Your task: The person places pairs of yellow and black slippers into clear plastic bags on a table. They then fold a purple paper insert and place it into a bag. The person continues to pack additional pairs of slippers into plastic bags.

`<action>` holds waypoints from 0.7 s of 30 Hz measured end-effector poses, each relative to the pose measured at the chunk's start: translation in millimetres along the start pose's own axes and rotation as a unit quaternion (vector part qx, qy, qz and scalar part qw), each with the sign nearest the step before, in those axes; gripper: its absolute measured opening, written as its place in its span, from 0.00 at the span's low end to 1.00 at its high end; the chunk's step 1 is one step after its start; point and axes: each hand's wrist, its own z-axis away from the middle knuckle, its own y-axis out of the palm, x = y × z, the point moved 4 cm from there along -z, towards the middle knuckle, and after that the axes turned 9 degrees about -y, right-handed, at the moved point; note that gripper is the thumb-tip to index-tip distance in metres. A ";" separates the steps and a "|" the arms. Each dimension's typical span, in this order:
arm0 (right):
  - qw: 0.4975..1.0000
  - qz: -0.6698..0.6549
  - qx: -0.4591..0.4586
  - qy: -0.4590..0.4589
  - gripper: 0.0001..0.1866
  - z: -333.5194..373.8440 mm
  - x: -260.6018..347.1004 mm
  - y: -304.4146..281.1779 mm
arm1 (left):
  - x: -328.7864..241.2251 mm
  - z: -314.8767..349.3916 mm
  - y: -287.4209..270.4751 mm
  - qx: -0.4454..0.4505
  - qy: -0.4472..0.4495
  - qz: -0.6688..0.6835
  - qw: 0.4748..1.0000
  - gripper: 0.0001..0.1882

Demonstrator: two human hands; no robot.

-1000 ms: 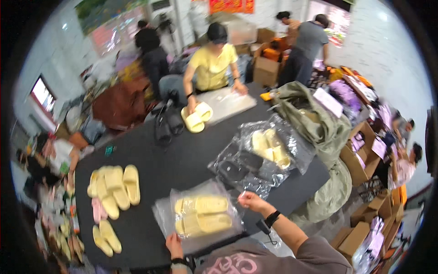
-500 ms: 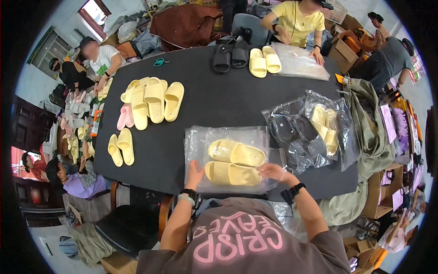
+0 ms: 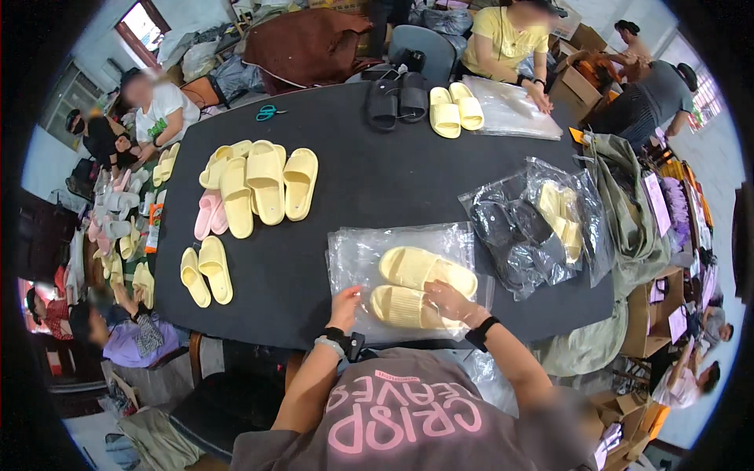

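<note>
Near the table's front edge lies a clear plastic bag (image 3: 357, 255) with a pair of yellow slippers (image 3: 407, 267) in it, side by side, toes to the left. My left hand (image 3: 345, 308) is closed on the left edge of the bag, by the nearer toe. My right hand (image 3: 455, 304) lies across the heel half of the nearer slipper, fingers bent over it and pointing left. Whether those fingers are under or over the film I cannot tell. Bagged black slippers (image 3: 503, 228) and bagged yellow slippers (image 3: 559, 210) lie to the right.
On the black table (image 3: 338, 173), loose yellow slippers (image 3: 267, 177) and pink slippers (image 3: 210, 213) lie left, another yellow pair (image 3: 206, 271) nearer. Black slippers (image 3: 382, 104), a yellow pair (image 3: 455, 110), flat bags (image 3: 510, 110) and scissors (image 3: 269, 113) are far. A co-worker (image 3: 503, 51) sits opposite.
My right hand has moved left from the heel ends onto the nearer slipper. My left hand has closed on the bag's edge. Bag and slippers appear slightly farther right, partly as the view shifted.
</note>
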 end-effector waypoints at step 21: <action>0.946 -0.027 -0.171 0.276 0.06 -29.2 103.9 -121.0 | -20.8 26.0 -1.0 -0.030 0.236 -0.586 0.775 0.50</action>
